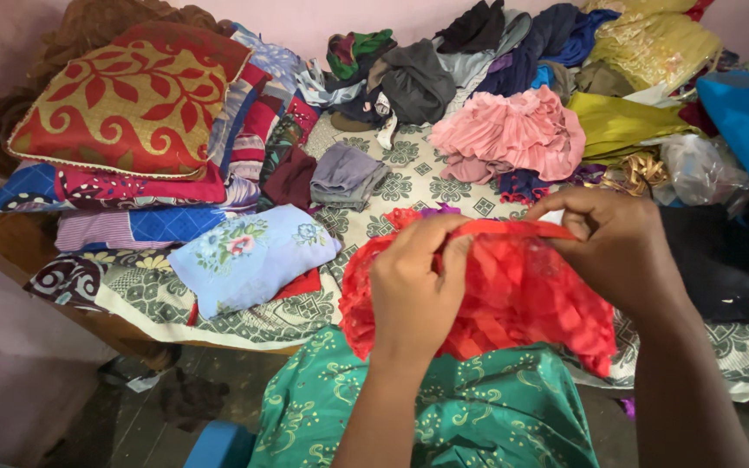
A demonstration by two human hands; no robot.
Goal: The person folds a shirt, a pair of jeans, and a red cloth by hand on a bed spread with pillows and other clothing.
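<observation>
Both hands pinch the top hem of a red garment (513, 295) at centre, held over the bed edge: left hand (413, 290) with fingers curled shut on the ruffled cloth, right hand (621, 247) with fingertips clamped on the band. At 10 o'clock a red leaf-patterned pillow (127, 100) tops stacked bedding. At 12 lies a pink frilled cloth (513, 130) before a heap of clothes. A blue floral pillow (249, 256) lies at 9. The garment's lower part hides behind a green patterned dress (470, 416).

Soft, even daylight filled the scene, with colours bright and no glare. Shadows were faint, darker only on the floor (88, 416) below the bed (10, 243). Edges bowed slightly from the wide lens.
</observation>
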